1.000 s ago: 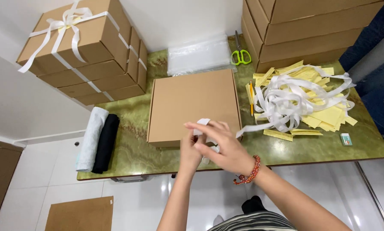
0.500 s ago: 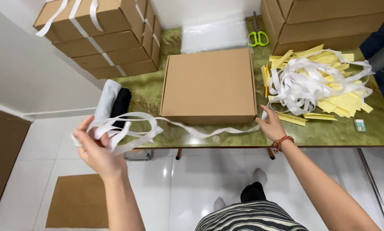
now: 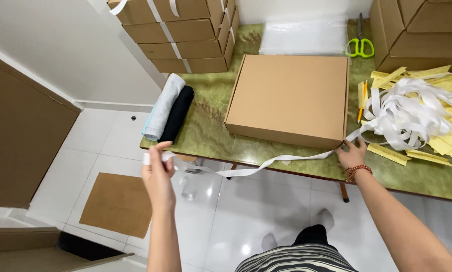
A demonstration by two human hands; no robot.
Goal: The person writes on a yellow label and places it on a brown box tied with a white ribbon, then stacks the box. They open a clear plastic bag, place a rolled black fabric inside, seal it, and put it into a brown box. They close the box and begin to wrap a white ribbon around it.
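My left hand (image 3: 158,174) is raised off the table's left front corner and pinches the end of a long white ribbon strip (image 3: 266,163). The strip sags across the front of a flat closed cardboard box (image 3: 289,98) to my right hand (image 3: 352,153), which grips it on the green marble tabletop (image 3: 211,126) by the box's front right corner. Behind that hand the strip runs into a tangled pile of white ribbon (image 3: 412,113) lying on yellow paper strips (image 3: 437,146).
Stacked cardboard boxes (image 3: 185,35) tied with white ribbon stand at the back left, more boxes (image 3: 417,35) at the back right. Green-handled scissors (image 3: 359,45), a clear plastic sheet (image 3: 304,35), a yellow pen (image 3: 362,100), rolled light-blue and black cloths (image 3: 168,113). Cardboard (image 3: 117,204) lies on the tiled floor.
The looped bundle once in my left hand has been pulled out into one long strip. My right hand has stayed at the box's front right corner, and the view has shifted.
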